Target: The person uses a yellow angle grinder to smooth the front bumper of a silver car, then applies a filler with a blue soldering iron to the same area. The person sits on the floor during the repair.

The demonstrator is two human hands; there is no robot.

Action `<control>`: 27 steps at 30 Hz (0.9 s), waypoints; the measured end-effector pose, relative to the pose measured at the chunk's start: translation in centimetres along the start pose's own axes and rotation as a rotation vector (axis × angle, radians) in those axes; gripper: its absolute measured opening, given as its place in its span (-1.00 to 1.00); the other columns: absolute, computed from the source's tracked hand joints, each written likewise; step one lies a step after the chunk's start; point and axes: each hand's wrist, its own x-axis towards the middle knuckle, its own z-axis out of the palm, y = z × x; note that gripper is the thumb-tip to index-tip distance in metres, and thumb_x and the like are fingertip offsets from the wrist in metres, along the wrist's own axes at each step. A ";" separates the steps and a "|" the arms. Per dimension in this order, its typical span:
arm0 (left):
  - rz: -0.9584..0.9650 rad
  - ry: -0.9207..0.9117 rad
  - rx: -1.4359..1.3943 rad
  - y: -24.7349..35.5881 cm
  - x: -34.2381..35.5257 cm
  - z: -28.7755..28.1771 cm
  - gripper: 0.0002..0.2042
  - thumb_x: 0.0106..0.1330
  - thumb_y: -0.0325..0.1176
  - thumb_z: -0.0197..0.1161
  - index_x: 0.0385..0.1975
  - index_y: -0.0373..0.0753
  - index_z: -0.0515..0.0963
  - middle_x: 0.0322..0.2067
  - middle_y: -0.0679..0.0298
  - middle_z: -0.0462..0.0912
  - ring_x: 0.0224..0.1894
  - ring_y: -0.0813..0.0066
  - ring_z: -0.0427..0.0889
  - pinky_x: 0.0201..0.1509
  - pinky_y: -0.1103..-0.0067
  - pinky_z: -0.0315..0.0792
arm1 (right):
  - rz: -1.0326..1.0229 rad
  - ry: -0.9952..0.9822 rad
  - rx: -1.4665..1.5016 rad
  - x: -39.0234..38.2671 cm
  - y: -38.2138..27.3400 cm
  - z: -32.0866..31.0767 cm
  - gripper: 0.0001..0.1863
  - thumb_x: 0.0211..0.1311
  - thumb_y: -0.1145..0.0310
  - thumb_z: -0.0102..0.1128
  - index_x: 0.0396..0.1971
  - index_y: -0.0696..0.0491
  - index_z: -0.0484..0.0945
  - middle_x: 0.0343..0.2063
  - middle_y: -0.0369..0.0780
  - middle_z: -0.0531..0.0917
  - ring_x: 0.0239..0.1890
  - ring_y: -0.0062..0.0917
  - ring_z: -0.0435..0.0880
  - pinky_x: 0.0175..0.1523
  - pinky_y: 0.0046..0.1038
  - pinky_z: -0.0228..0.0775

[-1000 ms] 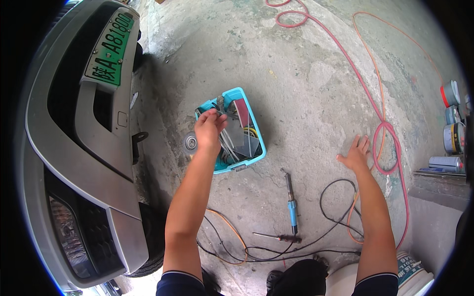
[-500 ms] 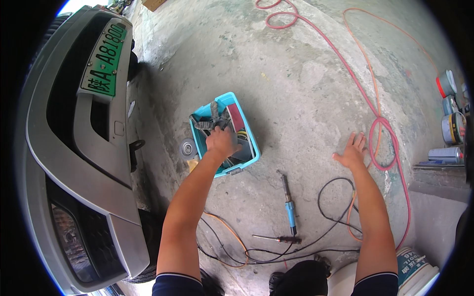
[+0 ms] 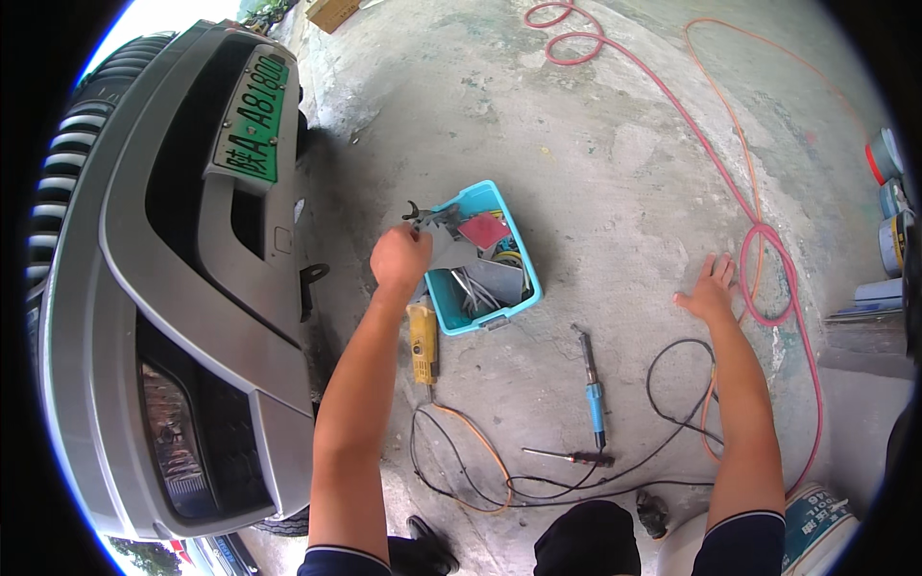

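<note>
At the left rim of a turquoise plastic bin (image 3: 534, 293), my left hand (image 3: 401, 257) is closed on a crumpled grey work glove (image 3: 451, 247), which lies partly over the bin's contents. A dark hooked end (image 3: 413, 209) sticks up just beyond the fingers; I cannot make out what it is. Inside the bin are a red pad (image 3: 484, 229), a grey flat piece (image 3: 499, 281) and several thin metal rods (image 3: 471, 291). My right hand (image 3: 709, 291) is far to the right, fingers spread and holding nothing, low over the concrete next to a red hose (image 3: 757, 288).
A silver car's bumper (image 3: 240, 384) fills the left side. Beside the bin lies a yellow angle grinder (image 3: 423, 344) with its cord. Nearer me are a blue-handled heat tool (image 3: 594, 408) and a screwdriver (image 3: 588, 459) among black cables. Cans (image 3: 891, 245) and a bucket (image 3: 816, 523) stand at right.
My left hand has come up out of the bin to its left rim, pulling the grey glove along. The view has shifted, uncovering the grinder. My right hand stays spread.
</note>
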 end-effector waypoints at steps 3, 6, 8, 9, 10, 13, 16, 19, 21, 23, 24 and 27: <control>-0.071 0.043 -0.208 -1.3 -0.4 -0.7 -0.66 0.11 -0.14 0.17 -0.38 -0.33 0.68 -0.38 -0.07 0.69 -0.25 -0.04 0.68 -0.11 0.27 0.54 | -0.008 0.020 0.017 -0.4 -0.3 -0.1 0.36 -0.19 -0.14 0.51 0.47 0.13 -0.21 0.48 0.09 -0.26 0.52 -0.03 -0.29 0.43 0.18 -0.19; -0.218 -0.036 -0.470 -3.9 -0.9 -0.5 -0.69 0.11 -0.21 0.21 -0.37 -0.37 0.66 -0.44 -0.04 0.69 -0.31 0.09 0.71 -0.17 0.37 0.54 | -0.022 0.034 0.031 -0.6 -0.7 0.2 0.36 -0.20 -0.13 0.52 0.47 0.11 -0.20 0.48 0.07 -0.25 0.52 -0.05 -0.27 0.43 0.16 -0.17; -0.323 -0.144 -0.788 -2.1 -3.5 -2.1 -0.85 0.18 -0.38 0.20 -0.43 -0.36 0.58 -0.58 0.29 0.53 -0.53 0.55 0.54 -0.45 0.61 0.52 | 0.003 0.050 0.028 -0.6 0.2 0.2 0.36 -0.21 -0.14 0.52 0.48 0.09 -0.19 0.48 0.05 -0.24 0.53 -0.08 -0.27 0.43 0.15 -0.16; -0.364 -0.156 -0.889 -2.3 -4.3 -1.9 -0.84 0.18 -0.37 0.21 -0.44 -0.35 0.57 -0.58 0.31 0.53 -0.52 0.56 0.54 -0.44 0.60 0.50 | 0.014 0.056 0.027 -0.7 0.5 0.2 0.36 -0.21 -0.14 0.52 0.48 0.08 -0.19 0.49 0.04 -0.24 0.53 -0.09 -0.26 0.44 0.14 -0.15; -0.412 -0.156 -0.985 -3.0 -5.2 -2.3 -0.84 0.19 -0.36 0.22 -0.46 -0.35 0.57 -0.58 0.32 0.53 -0.52 0.57 0.54 -0.43 0.59 0.49 | 0.015 0.054 0.033 -0.9 0.2 0.2 0.36 -0.22 -0.14 0.53 0.48 0.07 -0.19 0.49 0.02 -0.24 0.53 -0.10 -0.26 0.43 0.14 -0.14; -0.400 -0.129 -1.198 -4.7 -9.1 -3.3 -0.89 0.24 -0.41 0.19 -0.48 -0.29 0.52 -0.54 0.37 0.52 -0.50 0.60 0.47 -0.38 0.61 0.45 | 0.009 0.062 0.045 -1.3 -0.6 0.2 0.35 -0.23 -0.14 0.53 0.49 0.03 -0.18 0.49 -0.01 -0.23 0.53 -0.12 -0.24 0.42 0.14 -0.10; -0.292 -0.037 -1.304 -4.8 -13.9 -4.7 -0.92 0.27 -0.45 0.19 -0.45 -0.29 0.53 -0.50 0.39 0.54 -0.45 0.65 0.46 -0.31 0.66 0.40 | 0.046 0.080 0.059 -1.1 -0.6 1.2 0.33 -0.22 -0.13 0.52 0.48 0.01 -0.15 0.49 0.01 -0.19 0.52 -0.10 -0.19 0.43 0.11 -0.06; -0.266 -0.086 -1.385 -3.4 -19.0 -8.5 -0.93 0.31 -0.46 0.19 -0.43 -0.27 0.53 -0.46 0.44 0.54 -0.40 0.71 0.42 -0.27 0.70 0.33 | 0.106 0.184 0.193 -1.0 -0.8 1.8 0.17 -0.12 -0.09 0.46 0.45 0.00 -0.02 0.43 0.02 0.00 0.47 -0.18 0.00 0.41 0.00 0.02; -0.195 -0.134 -1.519 -3.8 -21.9 -9.9 -0.96 0.31 -0.49 0.19 -0.39 -0.25 0.54 -0.47 0.46 0.54 -0.41 0.73 0.42 -0.29 0.72 0.30 | 0.070 0.417 0.377 -0.1 0.0 2.9 -0.09 0.05 0.00 0.38 0.38 -0.01 0.20 0.32 0.01 0.30 0.36 -0.27 0.28 0.32 -0.07 0.20; -0.250 -0.177 -1.654 -5.8 -26.3 -11.2 -0.97 0.30 -0.50 0.18 -0.36 -0.23 0.56 -0.47 0.47 0.54 -0.41 0.73 0.43 -0.30 0.73 0.29 | -0.264 0.373 0.781 -2.8 -3.3 2.4 -0.43 0.18 0.15 0.28 0.14 0.09 0.42 0.02 -0.06 0.55 0.06 -0.38 0.51 0.13 -0.28 0.35; -0.278 -0.192 -1.727 -6.6 -28.2 -12.0 -0.96 0.30 -0.51 0.18 -0.35 -0.23 0.56 -0.46 0.47 0.55 -0.41 0.73 0.44 -0.31 0.73 0.28 | -0.437 0.336 0.977 -4.7 -5.4 1.8 -0.58 0.25 0.22 0.23 0.03 0.14 0.54 -0.13 -0.10 0.67 -0.09 -0.44 0.63 0.03 -0.39 0.42; -0.290 -0.264 -2.045 -9.0 -34.6 -13.3 -0.89 0.31 -0.53 0.17 -0.22 -0.22 0.54 -0.30 0.42 0.59 -0.30 0.65 0.52 -0.24 0.67 0.36 | -0.768 -0.221 1.263 -21.8 -13.5 0.0 -0.82 0.33 0.41 0.10 -0.26 0.20 0.62 -0.43 -0.31 0.68 -0.36 -0.62 0.61 -0.18 -0.54 0.42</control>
